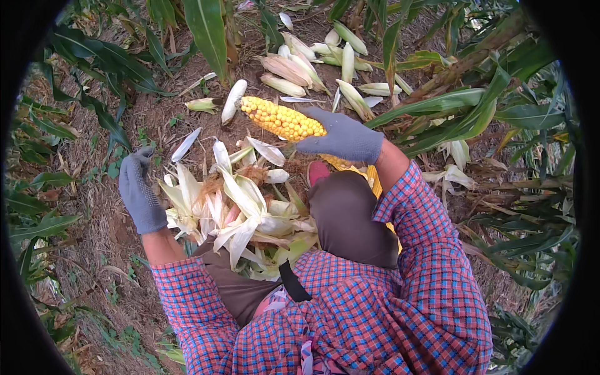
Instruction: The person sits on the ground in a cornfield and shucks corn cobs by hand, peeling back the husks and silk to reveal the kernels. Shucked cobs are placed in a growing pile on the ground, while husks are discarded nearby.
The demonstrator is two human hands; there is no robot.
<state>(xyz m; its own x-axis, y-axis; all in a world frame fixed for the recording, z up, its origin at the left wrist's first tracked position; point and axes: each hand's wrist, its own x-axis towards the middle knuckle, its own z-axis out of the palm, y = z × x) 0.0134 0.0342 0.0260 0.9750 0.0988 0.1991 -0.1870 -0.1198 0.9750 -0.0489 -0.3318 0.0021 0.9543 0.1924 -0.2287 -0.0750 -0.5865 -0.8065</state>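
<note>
My right hand [346,136], in a grey knit work glove, grips a husked yellow corn cob [281,118] near one end; the cob points up and left. My left hand [140,187], gloved alike, is held out at the left over bare soil, its fingers bent. Whether anything thin lies between those fingers cannot be told. Between the hands, a heap of pale peeled corn husks [243,211] with brown silk lies before me. More husked yellow cobs [375,182] show beside my knee, partly hidden by my right arm and leg.
Unhusked ears and loose husks [293,70] lie on the soil ahead. Green corn plants [204,35] stand ahead and on both sides, with long leaves [436,105] reaching in near my right arm. A pink shoe [318,172] shows by the husk heap.
</note>
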